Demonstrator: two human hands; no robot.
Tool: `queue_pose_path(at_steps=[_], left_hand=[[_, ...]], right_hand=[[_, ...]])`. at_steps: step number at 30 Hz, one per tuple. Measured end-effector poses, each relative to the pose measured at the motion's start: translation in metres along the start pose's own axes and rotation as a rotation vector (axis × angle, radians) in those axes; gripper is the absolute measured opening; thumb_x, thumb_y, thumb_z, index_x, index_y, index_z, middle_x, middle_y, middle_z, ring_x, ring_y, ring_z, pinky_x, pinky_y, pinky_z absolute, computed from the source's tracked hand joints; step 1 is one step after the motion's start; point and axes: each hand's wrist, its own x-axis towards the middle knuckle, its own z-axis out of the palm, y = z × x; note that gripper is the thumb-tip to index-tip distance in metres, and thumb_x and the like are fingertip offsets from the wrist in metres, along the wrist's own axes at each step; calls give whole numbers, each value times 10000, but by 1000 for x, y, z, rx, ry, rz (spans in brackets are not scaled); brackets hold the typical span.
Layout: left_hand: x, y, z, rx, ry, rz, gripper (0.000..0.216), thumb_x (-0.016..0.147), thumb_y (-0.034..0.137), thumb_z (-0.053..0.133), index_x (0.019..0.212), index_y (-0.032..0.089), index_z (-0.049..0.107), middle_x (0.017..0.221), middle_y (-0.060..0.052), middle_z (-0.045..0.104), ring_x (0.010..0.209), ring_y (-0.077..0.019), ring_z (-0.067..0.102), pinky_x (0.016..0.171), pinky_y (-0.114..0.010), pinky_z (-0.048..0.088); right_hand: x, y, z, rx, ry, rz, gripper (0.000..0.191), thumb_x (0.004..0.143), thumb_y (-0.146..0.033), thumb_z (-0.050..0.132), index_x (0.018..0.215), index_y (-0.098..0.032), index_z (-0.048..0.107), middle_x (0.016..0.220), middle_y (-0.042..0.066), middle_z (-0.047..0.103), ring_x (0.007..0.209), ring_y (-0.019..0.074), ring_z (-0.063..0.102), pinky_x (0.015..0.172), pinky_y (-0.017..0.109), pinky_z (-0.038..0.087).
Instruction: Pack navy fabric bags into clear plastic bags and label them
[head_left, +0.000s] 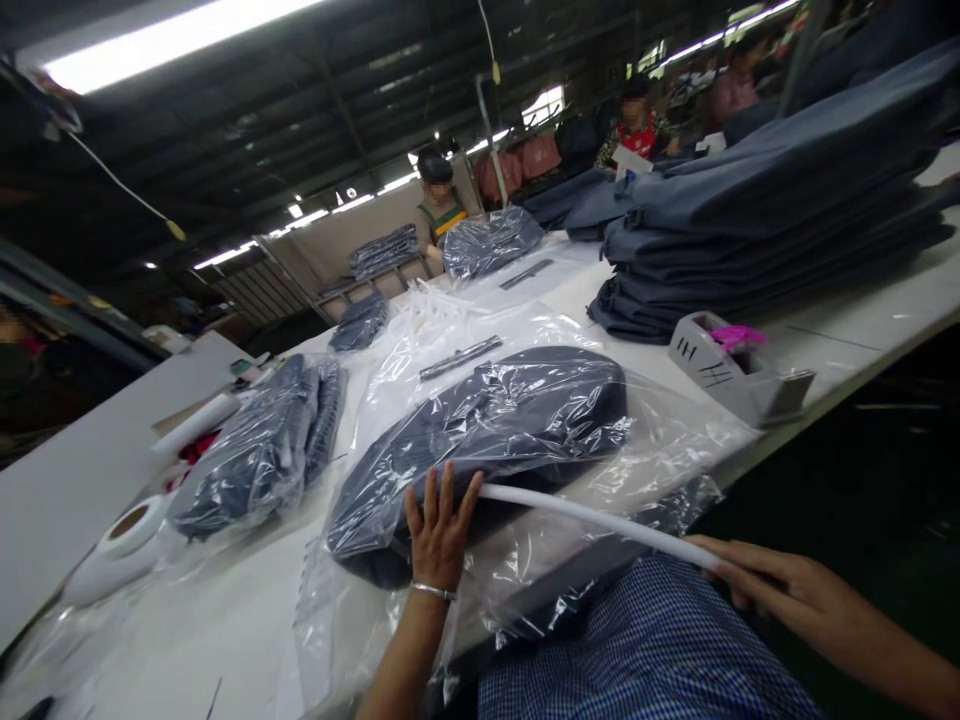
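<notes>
In front of me a dark blue-grey folded fabric item (pixel 525 405) lies in a clear plastic bag (pixel 660 430). My left hand (pixel 439 540), with a bracelet at the wrist, rests with spread fingers on the bag's near side. A long white flexible strip (pixel 592 515) runs from beside those fingers to my right hand (pixel 780 580). The right fingers are closed round its near end, by the table edge. The strip's far end is at the bag, and I cannot tell whether it goes inside.
Bagged bundles (pixel 251 440) and a white roll (pixel 131 525) lie at left. A tall stack of dark fabric (pixel 750 220) stands at right, behind a tape dispenser (pixel 720 365). White strips (pixel 431 310) lie farther back. Co-workers (pixel 442 205) are across the table.
</notes>
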Motion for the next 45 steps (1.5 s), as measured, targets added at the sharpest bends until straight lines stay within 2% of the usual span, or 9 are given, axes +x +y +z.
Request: queue_pose_path(at_steps=[5, 9, 14, 22, 26, 31, 35, 39, 45], left_hand=[[19, -30, -12, -137, -3, 172, 565, 929, 86, 458, 1469, 230, 377, 1403, -88, 559, 1327, -241, 491, 1073, -391, 437], [41, -46, -38, -227, -24, -8, 416, 939, 122, 462, 1319, 252, 571, 1164, -39, 723, 976, -182, 708, 798, -262, 541], [71, -69, -78, -212, 6, -263, 263, 947, 307, 522, 1151, 260, 681, 1011, -18, 768, 804, -170, 727, 629, -228, 476], [79, -73, -96, -104, 82, -131, 240, 942, 339, 536, 1088, 255, 707, 956, -8, 775, 782, -160, 720, 602, -233, 434], [76, -55, -101, -174, 71, -39, 259, 948, 316, 513, 1107, 228, 698, 969, -24, 771, 794, -161, 717, 631, -229, 463], [73, -42, -107, -209, 50, 44, 300, 966, 318, 461, 1143, 210, 678, 1034, -29, 761, 848, -174, 722, 637, -245, 488], [67, -48, -112, -175, 88, 99, 312, 969, 318, 451, 1154, 193, 669, 1044, -40, 758, 849, -190, 724, 637, -270, 490], [57, -57, -120, -141, 114, 104, 352, 962, 309, 468, 1271, 218, 612, 1071, -45, 752, 838, -207, 725, 639, -293, 489], [45, -50, -121, -215, 97, 139, 388, 965, 324, 466, 1330, 237, 562, 1093, -38, 745, 894, -205, 719, 723, -294, 524]], right_hand=[[2, -11, 3, -187, 16, -127, 392, 932, -470, 523, 1248, -290, 668, 1222, 67, 678, 1122, 268, 639, 982, 393, 521], [26, -46, 26, -368, -11, -338, 351, 978, -364, 455, 1273, -304, 636, 1199, 60, 661, 1046, 211, 658, 917, 345, 547], [55, -65, 42, -556, 14, -482, 383, 976, -302, 439, 1331, -326, 581, 1095, 54, 675, 890, 201, 684, 785, 348, 576], [56, -52, 29, -522, 101, -546, 334, 964, -322, 485, 1260, -299, 639, 1142, 54, 683, 976, 205, 671, 815, 322, 558], [73, -84, 80, -465, 46, -670, 322, 956, -217, 496, 1247, -232, 633, 1104, 73, 703, 993, 208, 650, 854, 331, 520], [119, -128, 168, -588, -58, -895, 205, 936, -284, 572, 1115, -236, 660, 995, 17, 716, 843, 172, 628, 678, 273, 438], [148, -145, 201, -660, -116, -1057, 218, 962, -315, 532, 1153, -263, 623, 1058, -18, 703, 850, 157, 602, 640, 285, 396], [172, -136, 186, -697, -135, -1066, 272, 974, -339, 507, 1213, -267, 614, 1089, -19, 691, 873, 153, 612, 656, 271, 402], [199, -99, 135, -849, 12, -755, 276, 981, -324, 471, 1040, -207, 714, 888, 50, 701, 788, 189, 630, 667, 277, 428]])
